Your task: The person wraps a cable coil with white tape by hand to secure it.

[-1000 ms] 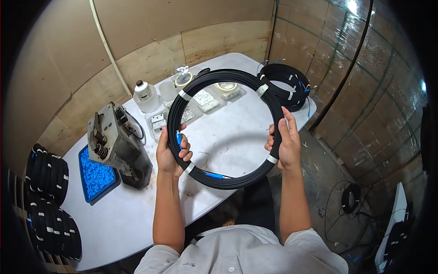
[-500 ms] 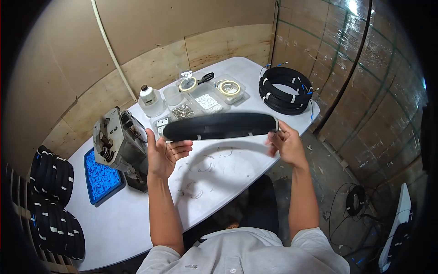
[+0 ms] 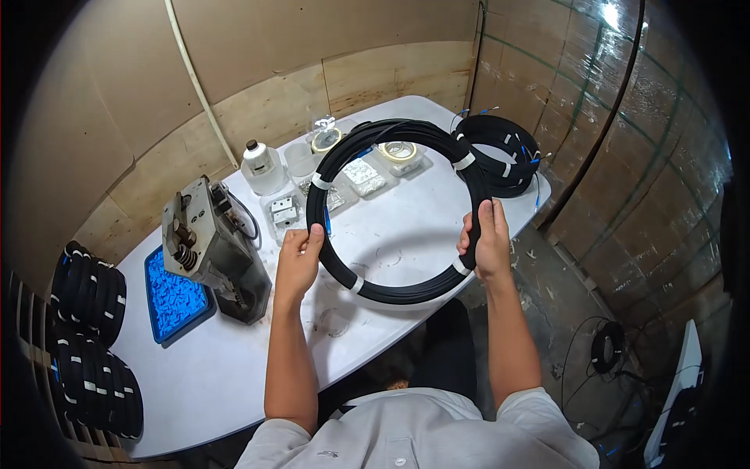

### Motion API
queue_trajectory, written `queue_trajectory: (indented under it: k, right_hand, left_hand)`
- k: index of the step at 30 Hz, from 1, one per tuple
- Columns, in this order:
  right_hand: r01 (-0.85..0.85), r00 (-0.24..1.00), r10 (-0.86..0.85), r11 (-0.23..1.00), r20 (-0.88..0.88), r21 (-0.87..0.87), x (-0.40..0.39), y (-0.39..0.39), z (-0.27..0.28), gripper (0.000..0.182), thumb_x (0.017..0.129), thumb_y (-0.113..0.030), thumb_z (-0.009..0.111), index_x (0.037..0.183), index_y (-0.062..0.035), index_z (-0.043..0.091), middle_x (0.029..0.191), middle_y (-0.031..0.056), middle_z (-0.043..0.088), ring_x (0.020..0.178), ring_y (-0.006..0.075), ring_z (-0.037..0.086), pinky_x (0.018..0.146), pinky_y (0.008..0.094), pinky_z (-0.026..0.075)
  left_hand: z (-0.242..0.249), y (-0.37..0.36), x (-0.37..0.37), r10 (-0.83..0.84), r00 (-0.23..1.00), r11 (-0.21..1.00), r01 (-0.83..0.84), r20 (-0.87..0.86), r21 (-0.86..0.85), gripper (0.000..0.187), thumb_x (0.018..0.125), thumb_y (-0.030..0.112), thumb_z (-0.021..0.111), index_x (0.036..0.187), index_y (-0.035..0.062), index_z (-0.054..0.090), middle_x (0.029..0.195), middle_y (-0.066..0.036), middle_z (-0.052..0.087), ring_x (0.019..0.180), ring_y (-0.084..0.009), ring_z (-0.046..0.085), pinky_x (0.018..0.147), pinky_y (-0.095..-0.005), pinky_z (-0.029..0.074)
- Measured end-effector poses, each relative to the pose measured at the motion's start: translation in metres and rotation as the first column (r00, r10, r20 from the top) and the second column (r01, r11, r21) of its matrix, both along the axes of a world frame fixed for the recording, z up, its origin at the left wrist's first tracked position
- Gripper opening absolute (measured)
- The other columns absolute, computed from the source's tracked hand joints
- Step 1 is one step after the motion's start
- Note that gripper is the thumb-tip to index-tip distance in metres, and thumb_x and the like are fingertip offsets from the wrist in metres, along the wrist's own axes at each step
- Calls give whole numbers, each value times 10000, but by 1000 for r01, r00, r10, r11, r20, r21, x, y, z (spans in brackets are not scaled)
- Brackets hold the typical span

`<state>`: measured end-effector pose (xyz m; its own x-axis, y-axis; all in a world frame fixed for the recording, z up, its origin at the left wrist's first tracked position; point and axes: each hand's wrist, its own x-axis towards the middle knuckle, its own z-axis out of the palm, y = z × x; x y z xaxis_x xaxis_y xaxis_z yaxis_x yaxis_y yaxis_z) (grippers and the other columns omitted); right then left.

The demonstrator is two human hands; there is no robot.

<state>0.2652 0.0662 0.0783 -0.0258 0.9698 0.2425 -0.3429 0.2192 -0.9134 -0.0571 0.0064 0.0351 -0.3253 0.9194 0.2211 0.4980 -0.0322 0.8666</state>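
Both hands are up over the white table [image 3: 391, 234] — the left hand [image 3: 298, 262] has its fingers clamped on the left side of a big black cable coil bound with white tape bands [image 3: 391, 134], and the right hand [image 3: 486, 244] grips the opposite side, fingers wrapped tight around the bundle. The coil is held upright, facing the camera, above the table's near edge. Behind it sit clear plastic trays of small parts [image 3: 363, 175] and a second black coil [image 3: 508, 148] at the far corner — to the left, a grey metal machine [image 3: 212, 244] beside a blue tray [image 3: 176, 295].
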Motion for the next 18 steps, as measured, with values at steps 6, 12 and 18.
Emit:
queue_trajectory:
  k: [6,12,18]
  right_hand:
    - [-54,998,50,994,-49,-90,-15,-14,3,239,1078,-370,415,1048,-133,416,747,18,489,504,89,467,459,253,426]
    - [-130,981,91,964,-169,-234,-1,0,0,226,1060,-361,459,1053,-135,443,749,15,506,501,92,469,454,256,427]
    - [-106,980,55,959,-193,-263,0,-1,-1,339,1065,-383,359,1327,-179,424,836,48,519,556,112,483,463,264,426]
  left_hand:
    - [12,-1,44,9,798,991,-89,603,103,312,919,284,739,932,52,530,705,-3,519,543,-98,522,507,-264,492]
    - [39,-26,61,-38,735,986,-81,677,142,264,911,204,735,946,56,519,657,11,498,501,-91,495,465,-273,458]
    - [41,-24,62,-90,707,987,-32,701,158,234,928,185,711,938,51,520,692,-8,528,538,-95,517,509,-262,472]
